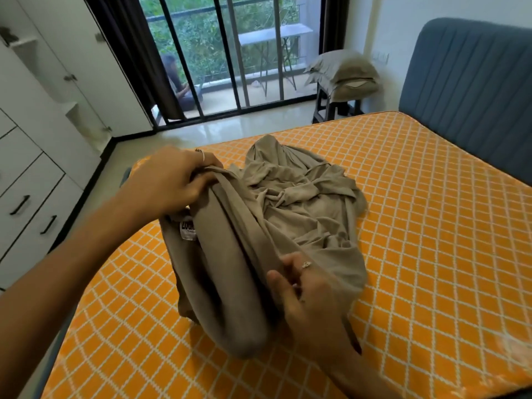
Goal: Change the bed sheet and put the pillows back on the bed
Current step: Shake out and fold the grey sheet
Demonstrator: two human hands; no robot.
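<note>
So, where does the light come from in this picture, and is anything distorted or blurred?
Head view: daylight enters through the balcony door and glares on the floor; the wide lens curves the mattress edges; the left hand and right hand look slightly soft.

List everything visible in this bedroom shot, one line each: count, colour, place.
bed sheet: one, taupe, bunched on the mattress, white label near the left edge
mattress: one, orange with white lattice, bare
headboard: one, blue-grey, right
pillows: two, taupe, stacked on a stool
stool: one, dark, beside the bed
wardrobe: one, white, black handles, left
curtain: one, dark, by the window
balcony table: one, pale, outside
seated person: one, on the balcony
left hand: grip on the sheet's upper edge
right hand: grip on the sheet's near fold
</note>
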